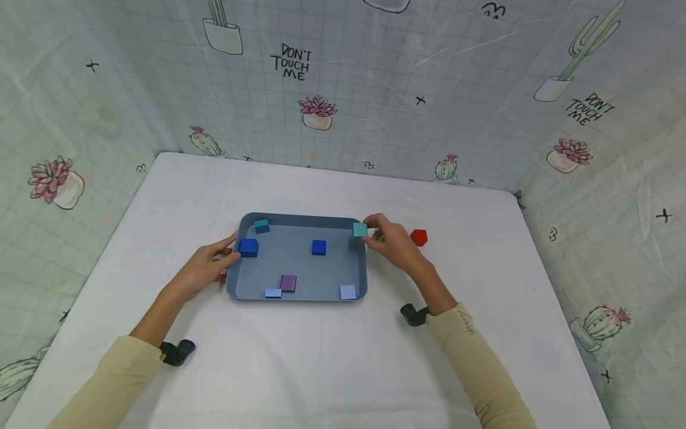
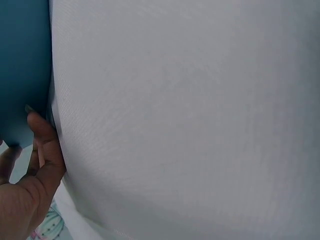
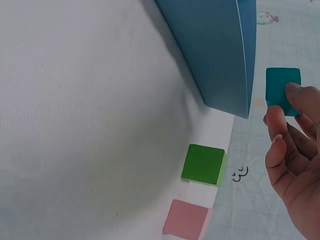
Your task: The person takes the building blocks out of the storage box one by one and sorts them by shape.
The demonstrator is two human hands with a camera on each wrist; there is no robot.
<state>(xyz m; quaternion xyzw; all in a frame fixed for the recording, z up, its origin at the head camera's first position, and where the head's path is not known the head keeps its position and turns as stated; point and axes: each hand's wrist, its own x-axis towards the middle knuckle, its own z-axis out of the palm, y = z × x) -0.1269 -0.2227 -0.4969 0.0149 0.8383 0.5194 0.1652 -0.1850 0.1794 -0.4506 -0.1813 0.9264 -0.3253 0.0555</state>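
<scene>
A blue-grey tray point(image 1: 289, 262) lies on the table with several blocks inside. My left hand point(image 1: 200, 271) grips its left edge, thumb at the rim close to a blue block point(image 1: 249, 248). In the left wrist view the left hand point(image 2: 35, 185) has its fingertips against the tray wall point(image 2: 22, 65). With thumb and fingers my right hand point(image 1: 393, 244) pinches a teal cube point(image 1: 359, 230) over the tray's far right corner. The right wrist view shows that cube point(image 3: 281, 87) raised beside the tray wall point(image 3: 215, 60), the thumb across its face.
Inside the tray are a teal block point(image 1: 261, 226), another blue block point(image 1: 318, 247), a purple block point(image 1: 288, 283) and light blue blocks point(image 1: 348, 292). Right of the tray lie a red block point(image 1: 419, 238), a green block point(image 3: 202, 165) and a pink block point(image 3: 186, 220). Printed curtains surround the table.
</scene>
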